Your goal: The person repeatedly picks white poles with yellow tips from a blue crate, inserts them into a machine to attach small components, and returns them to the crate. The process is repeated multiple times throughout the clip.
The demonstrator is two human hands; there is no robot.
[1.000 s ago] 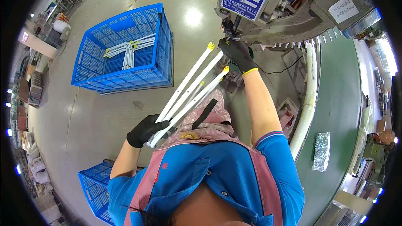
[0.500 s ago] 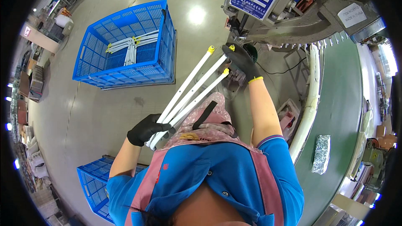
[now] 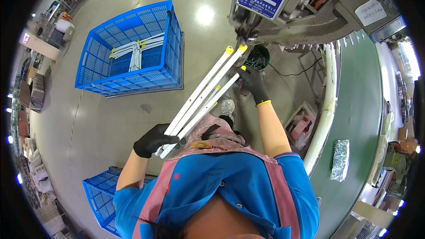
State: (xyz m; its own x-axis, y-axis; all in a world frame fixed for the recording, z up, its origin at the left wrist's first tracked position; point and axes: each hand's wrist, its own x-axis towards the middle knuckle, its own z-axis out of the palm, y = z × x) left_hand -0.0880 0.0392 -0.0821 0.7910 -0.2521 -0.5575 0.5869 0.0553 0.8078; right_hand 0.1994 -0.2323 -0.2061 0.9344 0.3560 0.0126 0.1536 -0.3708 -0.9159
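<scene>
My left hand, in a black glove, is closed around the near ends of several white tubes. They slant up to the right, fanned slightly apart, with yellow fittings on their far ends. Close to the fitting of the rightmost tube, my right hand, also black-gloved, has its fingers on that tube. The far tip of the middle tube reaches up to the working head of a grey machine; whether they touch is unclear, since the head is blurred.
A blue crate holding more white tubes stands at far left, another blue crate at lower left. Below the machine is a dark green bin of small metal pieces. A green-topped bench carrying a clear bag runs along the right.
My right hand has moved down from the middle tube's tip to the rightmost tube's end. The middle tube's tip now lies nearer the machine head, whose lower part looks blurred.
</scene>
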